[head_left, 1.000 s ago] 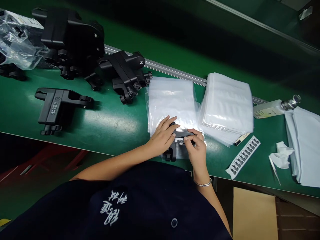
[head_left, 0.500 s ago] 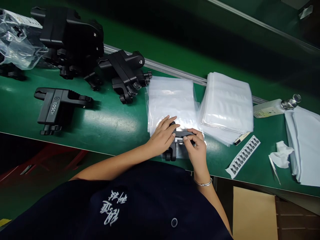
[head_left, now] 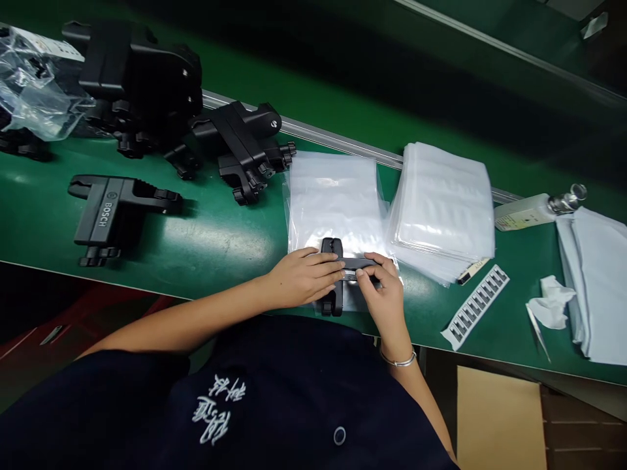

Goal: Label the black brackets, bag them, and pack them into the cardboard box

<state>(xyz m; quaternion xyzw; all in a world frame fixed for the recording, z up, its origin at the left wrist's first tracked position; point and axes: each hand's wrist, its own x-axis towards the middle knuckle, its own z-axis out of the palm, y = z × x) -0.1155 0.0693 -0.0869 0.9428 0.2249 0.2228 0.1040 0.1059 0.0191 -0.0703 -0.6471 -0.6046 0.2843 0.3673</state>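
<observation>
A black clamp lies on clear plastic bags near the table's front edge. My left hand rests flat across its upright part, fingers stretched out and close together. My right hand closes round the clamp's arm from the right, its thumb pressed beside a small pale label. Fingers of both hands cover parts of the clamp. To the left, a similar clamp marked BOSCH sits by itself.
More black clamps are grouped at the back left. On the right are a stack of plastic bags, a label strip, a bottle, tweezers, crumpled paper and folded white sheets.
My left hand has shifted left and lies flatter, uncovering the top end of the clamp. My right hand stays at the arm, its thumb slightly farther left.
</observation>
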